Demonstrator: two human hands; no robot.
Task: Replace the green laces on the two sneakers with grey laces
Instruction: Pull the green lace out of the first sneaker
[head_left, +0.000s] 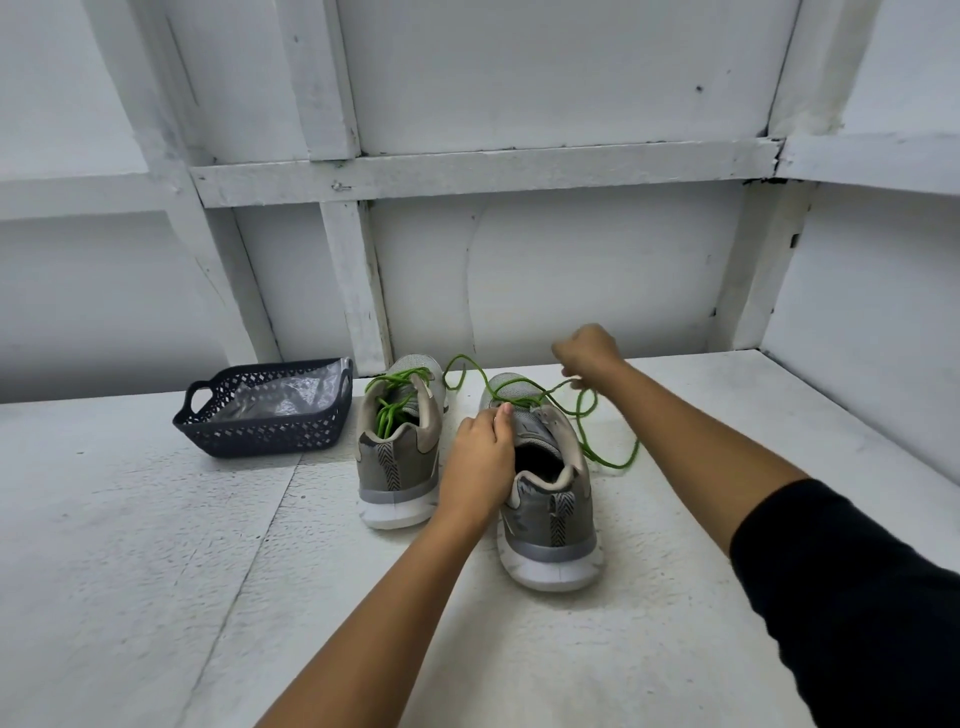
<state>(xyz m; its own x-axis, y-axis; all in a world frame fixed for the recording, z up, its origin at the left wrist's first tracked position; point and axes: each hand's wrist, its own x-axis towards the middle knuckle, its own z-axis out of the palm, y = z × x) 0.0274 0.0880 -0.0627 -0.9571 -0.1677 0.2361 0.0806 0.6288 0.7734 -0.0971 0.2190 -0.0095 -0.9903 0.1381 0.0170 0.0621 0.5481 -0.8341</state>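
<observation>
Two grey sneakers stand side by side on the white table, heels toward me. The left sneaker (399, 457) has its green lace (396, 391) threaded, the ends tucked inside. The right sneaker (550, 499) has a green lace (608, 457) partly pulled loose, looping over the table to its right. My left hand (480, 460) grips the right sneaker's left collar near the tongue. Above the toe, my right hand (587, 353) is closed on a strand of that loose lace, lifted up.
A dark plastic basket (265, 415) sits left of the sneakers, holding a clear plastic packet (283, 397). A white panelled wall runs behind the table, and a side wall rises at the right edge.
</observation>
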